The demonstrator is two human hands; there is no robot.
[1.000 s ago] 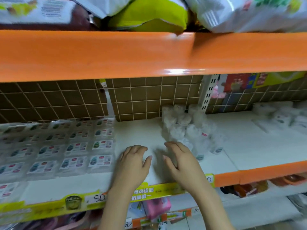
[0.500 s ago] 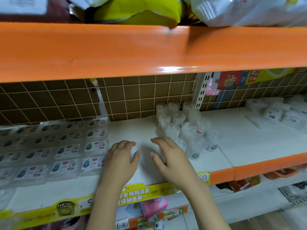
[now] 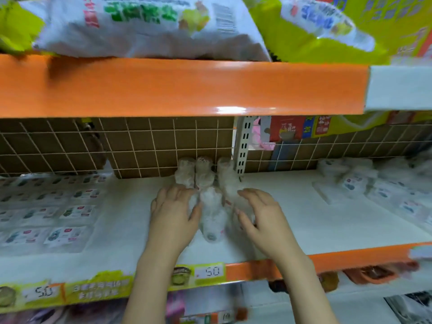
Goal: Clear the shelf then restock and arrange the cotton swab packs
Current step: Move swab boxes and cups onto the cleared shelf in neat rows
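Note the cotton swab packs (image 3: pixel 211 211): clear, glossy plastic film over soft white content. You have them on a matt white shelf (image 3: pixel 292 218). Above it, the orange shelf edge (image 3: pixel 177 87) is smooth, glossy painted metal.

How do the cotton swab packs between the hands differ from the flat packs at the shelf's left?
The bagged cotton swab packs are rounded and bunched in a narrow cluster running to the back; the flat packs lie label-up in tidy rows. The left hand and right hand flank the bagged ones; the flat ones lie untouched. Both sit on the white shelf.
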